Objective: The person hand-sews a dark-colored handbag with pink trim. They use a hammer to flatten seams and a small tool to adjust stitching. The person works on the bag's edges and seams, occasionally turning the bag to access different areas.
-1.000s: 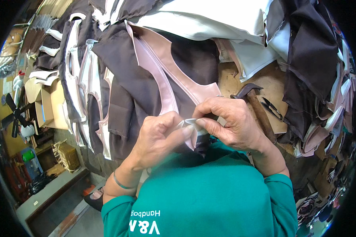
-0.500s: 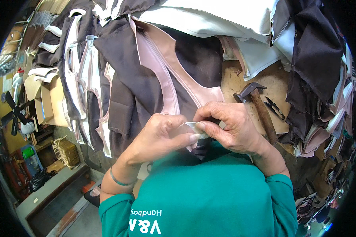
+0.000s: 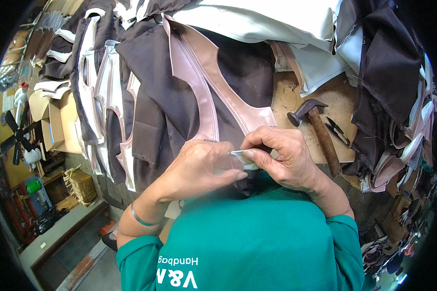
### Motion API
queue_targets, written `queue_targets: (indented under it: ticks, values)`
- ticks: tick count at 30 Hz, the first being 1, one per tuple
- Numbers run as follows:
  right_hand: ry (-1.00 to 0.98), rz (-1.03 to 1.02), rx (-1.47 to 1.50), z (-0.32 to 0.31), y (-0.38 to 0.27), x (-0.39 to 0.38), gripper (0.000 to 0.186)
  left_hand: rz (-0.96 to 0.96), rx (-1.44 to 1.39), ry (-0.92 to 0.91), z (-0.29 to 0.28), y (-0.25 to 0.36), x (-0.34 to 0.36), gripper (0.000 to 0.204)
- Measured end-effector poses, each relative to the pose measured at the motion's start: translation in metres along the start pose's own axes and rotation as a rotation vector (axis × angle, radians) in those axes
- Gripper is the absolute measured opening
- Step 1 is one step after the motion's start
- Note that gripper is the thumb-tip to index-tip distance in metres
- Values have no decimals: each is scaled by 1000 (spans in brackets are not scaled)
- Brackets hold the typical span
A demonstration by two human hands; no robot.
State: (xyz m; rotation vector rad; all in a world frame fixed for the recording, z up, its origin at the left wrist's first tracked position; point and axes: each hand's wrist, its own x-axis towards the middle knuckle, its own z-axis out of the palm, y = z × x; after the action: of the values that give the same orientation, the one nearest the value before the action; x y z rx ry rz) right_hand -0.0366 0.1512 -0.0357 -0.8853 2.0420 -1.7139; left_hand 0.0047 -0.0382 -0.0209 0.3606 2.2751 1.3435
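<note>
My left hand [image 3: 201, 165] and my right hand [image 3: 279, 157] meet close to my chest, both pinching a thin pale strip [image 3: 243, 155] at the near end of a dark brown cut piece with pink edging [image 3: 213, 92]. The fingertips of the two hands touch over the strip. The piece runs away from me across the wooden bench [image 3: 296, 97]. My green shirt [image 3: 262, 237] hides what lies under the hands.
A hammer [image 3: 318, 131] with a wooden handle lies just right of my right hand, small snips [image 3: 337, 130] beside it. Stacks of dark and pink cut pieces [image 3: 102, 92] hang over the bench's left and right. Cardboard boxes [image 3: 53, 121], a fan [image 3: 12, 138] and a basket [image 3: 82, 184] stand lower left.
My hands have shifted slightly toward me and to the left along the strip. The hammer is now fully in view beside my right hand.
</note>
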Motion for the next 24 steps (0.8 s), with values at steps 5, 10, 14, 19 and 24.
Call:
queue_targets:
  ticks: [5,10,14,19,24]
  values:
    - [-7,35,27,-2,-1,-2,7,55,85,14,4,-2,-2,20]
    - [-17,48,60,-1,-1,-5,6,14,30,-9,1,8,-1,21]
    - [-17,75,71,-1,-3,-6,7,-219,-200,-27,3,6,-3,25]
    - [-29,60,77,-2,-1,-7,10,-315,-495,-2,7,0,-5,23]
    - [-112,126,51,-12,6,-9,12,-178,-156,48,2,6,-6,16]
